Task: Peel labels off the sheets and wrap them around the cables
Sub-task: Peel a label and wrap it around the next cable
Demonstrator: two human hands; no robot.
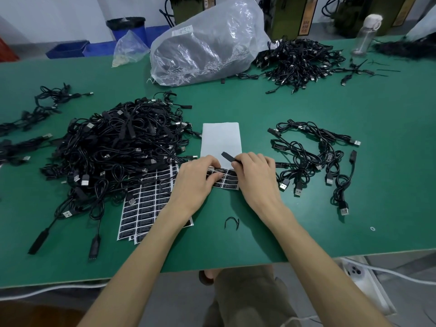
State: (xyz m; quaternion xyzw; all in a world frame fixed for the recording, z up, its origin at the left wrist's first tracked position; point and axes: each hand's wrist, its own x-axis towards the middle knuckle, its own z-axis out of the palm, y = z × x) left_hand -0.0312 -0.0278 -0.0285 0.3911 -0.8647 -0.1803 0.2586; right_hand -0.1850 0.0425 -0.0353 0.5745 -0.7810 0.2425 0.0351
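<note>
Left hand: fingers curled, tips on sheet labels; whether one is pinched, cannot tell. Right hand: fingers pinch black cable end over sheet.

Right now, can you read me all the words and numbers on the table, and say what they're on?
None reads clearly.
Small black labels on the partly peeled white sheet: white print, too small.
Same labels on the stacked white sheets: too small.
White sticker on the large clear plastic bag: blurred.
Orange sign on the dark green box: blurred.
</note>
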